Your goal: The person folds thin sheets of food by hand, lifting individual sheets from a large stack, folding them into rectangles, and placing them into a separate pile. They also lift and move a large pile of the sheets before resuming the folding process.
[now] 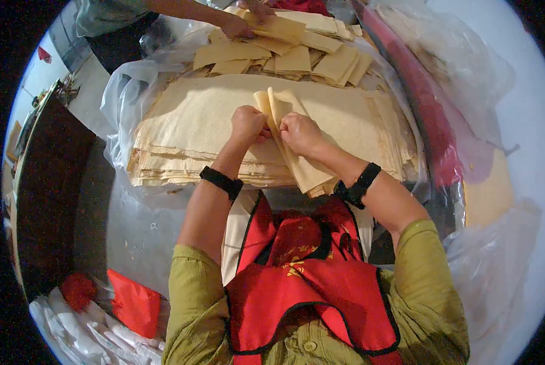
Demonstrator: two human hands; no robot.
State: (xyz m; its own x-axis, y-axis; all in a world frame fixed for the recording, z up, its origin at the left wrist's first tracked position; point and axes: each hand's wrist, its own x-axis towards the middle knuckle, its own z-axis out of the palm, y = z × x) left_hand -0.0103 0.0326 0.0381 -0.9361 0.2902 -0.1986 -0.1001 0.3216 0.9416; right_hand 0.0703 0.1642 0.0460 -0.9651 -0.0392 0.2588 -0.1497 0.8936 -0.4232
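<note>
A wide stack of pale yellow sheets [193,115] with ragged edges lies in front of me. Above its near part, a folded yellow sheet [300,161] stands partly upright between my hands, its lower end reaching the stack's near edge. My left hand [250,125] is closed at the fold's left side, fingers curled against it. On the right side, my right hand [301,132] is closed on the same sheet. Black bands circle both wrists.
Smaller folded sheets [294,59] lie in piles beyond the stack. A co-worker's hands [237,27] handle sheets at the top. Clear plastic [123,100] surrounds the stack. A red-covered edge [433,128] runs along the right. A red packet [134,303] lies at lower left.
</note>
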